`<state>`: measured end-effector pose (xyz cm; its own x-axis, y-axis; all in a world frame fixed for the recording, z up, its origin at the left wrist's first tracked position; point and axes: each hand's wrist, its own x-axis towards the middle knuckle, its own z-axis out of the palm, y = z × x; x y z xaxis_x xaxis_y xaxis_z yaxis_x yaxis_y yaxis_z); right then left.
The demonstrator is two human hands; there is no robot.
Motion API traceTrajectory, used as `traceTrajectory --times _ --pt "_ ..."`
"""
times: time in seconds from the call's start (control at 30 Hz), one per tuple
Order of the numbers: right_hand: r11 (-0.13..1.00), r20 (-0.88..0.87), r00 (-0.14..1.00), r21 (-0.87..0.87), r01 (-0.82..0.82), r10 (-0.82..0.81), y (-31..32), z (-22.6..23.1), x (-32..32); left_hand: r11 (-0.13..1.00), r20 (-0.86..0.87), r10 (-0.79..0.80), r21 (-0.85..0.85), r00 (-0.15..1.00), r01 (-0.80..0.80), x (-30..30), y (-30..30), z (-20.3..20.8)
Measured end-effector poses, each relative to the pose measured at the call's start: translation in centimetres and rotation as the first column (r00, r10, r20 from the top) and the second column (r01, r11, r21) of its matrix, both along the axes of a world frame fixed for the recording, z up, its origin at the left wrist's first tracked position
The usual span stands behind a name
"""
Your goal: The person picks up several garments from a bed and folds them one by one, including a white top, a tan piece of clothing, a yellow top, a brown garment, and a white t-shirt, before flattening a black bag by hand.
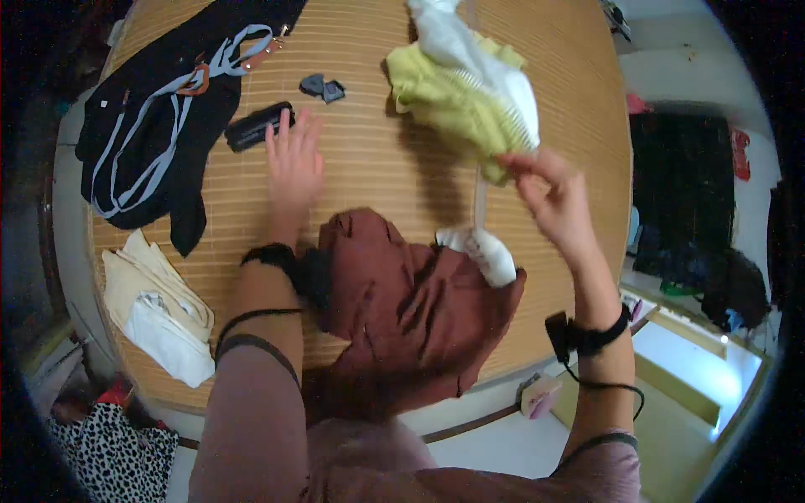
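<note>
My left hand (295, 163) lies flat with its fingers stretched out, the tips beside a black oblong case (256, 128). Between finger and thumb, my right hand (553, 197) pinches the near corner of a yellow-green cloth garment (444, 101). A white cloth (490, 71) with a ribbed edge lies along and partly over the green one. Closer to me, a crumpled maroon garment (411, 310) spreads over the table's near edge, with a small white cloth piece (490, 256), perhaps a sock, against its upper right side.
On the wooden-slat table (360, 159), a black garment (159, 109) at far left carries a light blue strap (172, 155) with brown fittings. Small dark grey pieces (323, 87) lie past my left fingertips. Folded cream and white cloths (159, 306) sit at near left.
</note>
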<state>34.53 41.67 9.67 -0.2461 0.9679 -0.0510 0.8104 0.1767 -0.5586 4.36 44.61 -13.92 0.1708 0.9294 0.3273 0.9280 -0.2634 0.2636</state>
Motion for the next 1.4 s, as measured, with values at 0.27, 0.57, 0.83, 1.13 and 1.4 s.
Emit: traceTrajectory --times 0.27,0.57,0.83,1.13,1.4 --pt "0.700 -0.252 0.892 -0.554 -0.451 0.375 -19.3 5.6 -6.1 0.962 0.523 -0.035 -0.212 0.851 0.170 -1.2 -7.3 5.4" --pt "0.907 0.019 0.963 -0.333 0.260 -0.269 -14.8 -7.7 -5.6 0.716 0.822 0.162 -0.479 0.546 0.508 7.9 -22.2 10.1" --pt "0.732 -0.310 0.804 -0.647 0.213 -0.507 -12.8 -13.1 -8.3 0.510 0.637 0.763 -0.695 0.106 0.506 4.6 -24.3 8.5" --pt "0.569 -0.455 0.671 -0.820 -0.060 -0.585 -24.3 1.2 -6.4 0.556 0.262 0.831 -0.380 -0.491 0.739 6.9 -21.1 15.0" --pt "0.462 -0.348 0.845 -0.876 -0.139 -0.406 -25.6 -0.1 -3.4 0.489 0.751 0.604 -0.615 0.269 0.619 6.6 -27.8 16.8"
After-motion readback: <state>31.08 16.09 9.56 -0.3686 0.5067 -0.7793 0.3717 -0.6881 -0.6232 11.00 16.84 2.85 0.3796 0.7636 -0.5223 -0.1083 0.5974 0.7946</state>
